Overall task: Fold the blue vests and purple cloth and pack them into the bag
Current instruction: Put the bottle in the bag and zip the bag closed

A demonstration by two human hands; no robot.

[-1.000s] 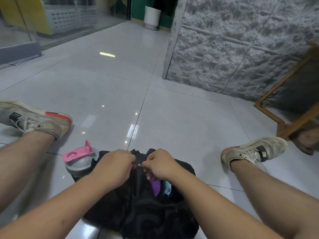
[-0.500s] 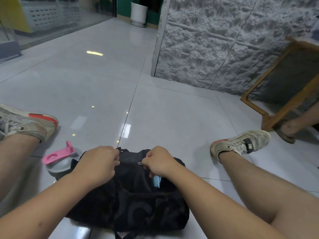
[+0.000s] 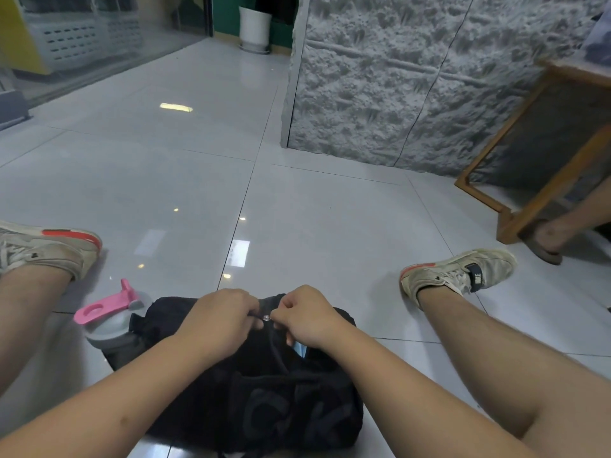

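purple cloth now hidden, bag (image 3: 264,401) nearly zipped

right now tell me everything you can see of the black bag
The black bag is a soft fabric duffel lying on the tiled floor between the person's legs, faint dark lettering on its side. The left hand and right hand pinch its top at a small metal fastener. Blue cloth peeks out.

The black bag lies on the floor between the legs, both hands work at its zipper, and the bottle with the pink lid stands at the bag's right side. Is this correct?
One detail is wrong: in the head view the bottle with the pink lid stands at the left side of the black bag, not the right. The left hand and right hand do work at its zipper.
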